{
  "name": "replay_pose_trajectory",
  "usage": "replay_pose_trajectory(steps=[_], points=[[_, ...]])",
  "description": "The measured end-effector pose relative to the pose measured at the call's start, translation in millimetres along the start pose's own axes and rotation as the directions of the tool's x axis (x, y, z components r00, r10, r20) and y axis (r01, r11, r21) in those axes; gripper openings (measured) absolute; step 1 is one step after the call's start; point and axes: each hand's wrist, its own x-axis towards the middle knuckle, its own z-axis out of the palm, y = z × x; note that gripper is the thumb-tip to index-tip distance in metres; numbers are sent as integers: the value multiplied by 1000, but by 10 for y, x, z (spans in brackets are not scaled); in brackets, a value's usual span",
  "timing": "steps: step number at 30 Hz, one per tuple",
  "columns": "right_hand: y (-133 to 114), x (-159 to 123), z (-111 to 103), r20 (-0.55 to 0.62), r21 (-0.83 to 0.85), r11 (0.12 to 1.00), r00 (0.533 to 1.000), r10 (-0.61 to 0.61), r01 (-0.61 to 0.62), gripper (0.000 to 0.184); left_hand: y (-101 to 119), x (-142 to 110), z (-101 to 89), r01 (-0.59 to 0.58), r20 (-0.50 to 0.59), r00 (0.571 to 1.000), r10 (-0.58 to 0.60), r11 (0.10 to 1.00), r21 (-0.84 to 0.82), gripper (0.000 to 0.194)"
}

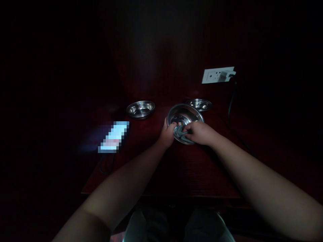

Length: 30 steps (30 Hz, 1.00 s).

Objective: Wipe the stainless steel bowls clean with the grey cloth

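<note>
A shiny metal bowl (185, 111) is tilted toward me above the dark red table. My left hand (168, 133) grips its left rim, the thumb lying over the edge. Inside the bowl, my right hand (200, 132) is closed on a grey-green cloth (180, 132) that lies against the inner wall. A small coloured label shows on the bowl's inside near the cloth. Part of the cloth and the right fingertips are hard to see in the dim light.
Metal bowls (140, 109) stand at the back left, and another metal bowl (200, 105) sits behind the held one. A lit, blurred-out phone (114, 136) with a cable lies at left. A wall socket (214, 75) holds a plug, its black cord (230, 101) hanging to the table.
</note>
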Motion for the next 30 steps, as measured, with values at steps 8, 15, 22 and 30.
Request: replay_pose_trajectory(steps=[8,15,22,30], points=[[-102,-30,-33,-52,251,954,987,-153,161,18,56,-113,89,33,132,991,-33,999,2,36],[-93,-20,-34,-323,185,953,931,-172,240,16,49,-198,113,60,286,956,-63,998,18,49],[-24,-20,-98,-471,-59,998,881,-41,15,21,52,-208,92,67,340,938,-65,998,7,55],[29,9,-110,-452,-228,946,886,107,-231,27,21,-159,80,26,207,978,-21,999,-24,47]])
